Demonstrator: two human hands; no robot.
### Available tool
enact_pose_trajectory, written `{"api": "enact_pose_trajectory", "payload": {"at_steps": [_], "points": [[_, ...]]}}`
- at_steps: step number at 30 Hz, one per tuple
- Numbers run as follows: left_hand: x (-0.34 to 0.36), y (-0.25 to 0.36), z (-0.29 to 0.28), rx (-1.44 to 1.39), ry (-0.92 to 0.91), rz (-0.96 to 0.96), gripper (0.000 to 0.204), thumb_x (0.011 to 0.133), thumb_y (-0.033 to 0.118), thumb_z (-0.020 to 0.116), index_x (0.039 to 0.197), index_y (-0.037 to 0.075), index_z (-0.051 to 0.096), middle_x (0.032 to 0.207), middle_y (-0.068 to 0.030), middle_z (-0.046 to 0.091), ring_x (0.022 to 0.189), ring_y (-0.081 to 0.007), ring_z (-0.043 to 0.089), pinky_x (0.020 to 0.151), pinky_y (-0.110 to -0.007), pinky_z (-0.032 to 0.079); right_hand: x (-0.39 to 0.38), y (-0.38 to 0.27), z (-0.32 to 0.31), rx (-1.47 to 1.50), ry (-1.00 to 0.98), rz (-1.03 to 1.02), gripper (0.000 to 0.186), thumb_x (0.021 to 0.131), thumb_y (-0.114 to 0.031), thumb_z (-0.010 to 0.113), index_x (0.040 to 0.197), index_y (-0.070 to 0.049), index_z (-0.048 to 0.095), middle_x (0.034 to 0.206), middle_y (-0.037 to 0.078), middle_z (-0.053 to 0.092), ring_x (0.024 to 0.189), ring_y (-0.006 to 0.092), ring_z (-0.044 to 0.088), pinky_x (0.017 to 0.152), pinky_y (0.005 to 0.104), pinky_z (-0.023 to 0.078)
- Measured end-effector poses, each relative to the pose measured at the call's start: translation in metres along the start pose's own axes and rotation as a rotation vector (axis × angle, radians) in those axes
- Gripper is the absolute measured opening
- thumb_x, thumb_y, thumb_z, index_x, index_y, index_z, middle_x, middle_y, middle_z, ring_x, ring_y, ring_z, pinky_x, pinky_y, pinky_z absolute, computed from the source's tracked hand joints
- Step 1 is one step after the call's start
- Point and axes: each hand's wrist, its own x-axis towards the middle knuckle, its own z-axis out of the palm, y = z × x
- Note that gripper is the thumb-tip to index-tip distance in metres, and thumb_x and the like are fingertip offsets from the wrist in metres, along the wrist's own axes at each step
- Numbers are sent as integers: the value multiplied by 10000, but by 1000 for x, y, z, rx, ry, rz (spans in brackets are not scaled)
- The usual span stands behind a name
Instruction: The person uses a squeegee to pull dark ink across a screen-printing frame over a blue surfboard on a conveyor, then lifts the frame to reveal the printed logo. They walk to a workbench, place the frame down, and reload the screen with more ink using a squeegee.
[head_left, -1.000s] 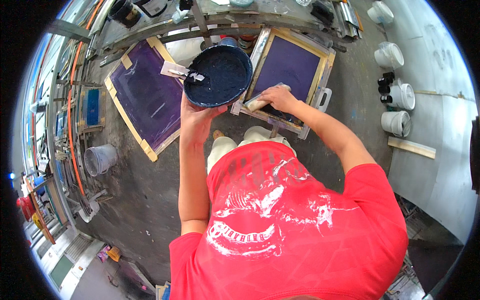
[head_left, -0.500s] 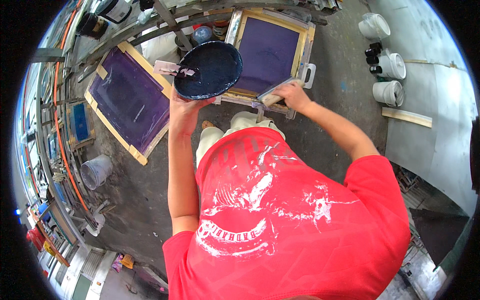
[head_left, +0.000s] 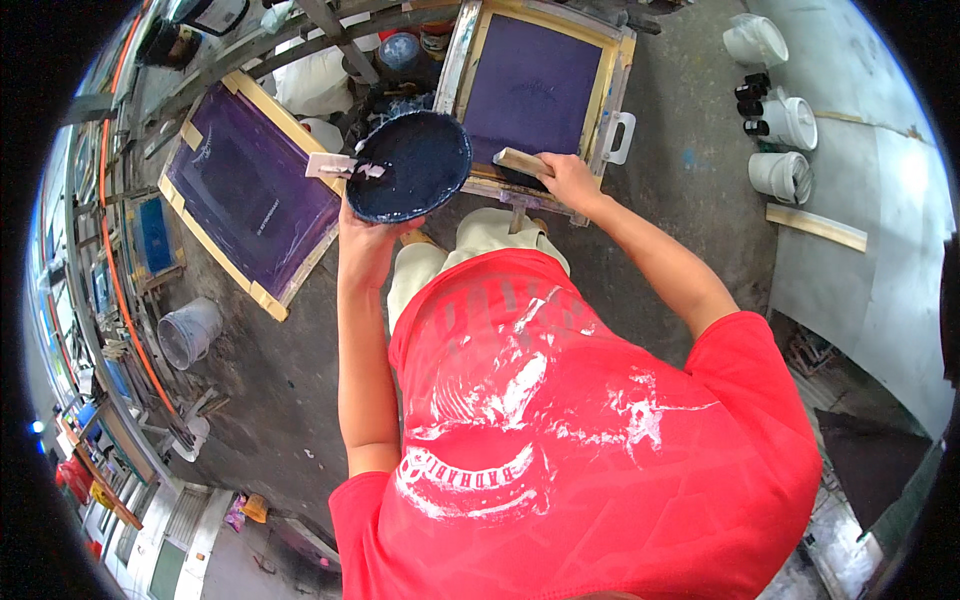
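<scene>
My left hand is closed around the lower side of a round dark ink tub, tilted so its dark blue inside shows. A flat pale spatula smeared with ink lies across the tub's left rim. My right hand grips a squeegee by its wooden handle; its blade is mostly hidden. The squeegee is at the near end of a purple printing screen in a taped frame, at the far middle. Whether the blade touches the mesh, I cannot tell.
A second purple screen with a taped wooden frame leans at the left. A translucent bucket stands on the floor below it. Several white tubs, one a white bucket, and a wooden strip line the right side.
My right hand has moved a little left and the squeegee has turned, its handle now pointing left over the screen's near end. The tub has come slightly nearer to me.
</scene>
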Motion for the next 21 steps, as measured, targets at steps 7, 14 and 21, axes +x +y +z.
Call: {"api": "enact_pose_trajectory", "payload": {"at_steps": [7, 14, 21], "points": [[-25, -20, -19, -53, 141, -56, 745, 636, -167, 754, 1304, 48, 507, 1246, -103, 596, 1080, -245, 643, 763, -354, 628, 6, 0, 4, 0, -113, 6, 302, 820, -193, 683, 1102, -83, 671, 937, 206, 685, 896, 405, 654, 766, 471, 513], [-26, -31, -27, -9, 135, -95, 774, 613, -171, 772, 1306, 48, 504, 1258, -95, 601, 1097, -236, 639, 823, -381, 613, 84, 44, -1, 202, -566, 285, 380, 742, -236, 804, 1056, -48, 699, 897, 107, 726, 870, 214, 691, 760, 385, 530], [-21, -75, -51, 26, 114, -101, 828, 629, -168, 769, 1364, 80, 478, 1246, -61, 608, 1107, -209, 626, 861, -386, 585, 145, 59, -15, 535, -1095, 537, 449, 820, -194, 787, 1217, -86, 607, 1072, 26, 677, 902, 131, 658, 766, 338, 565]]}}
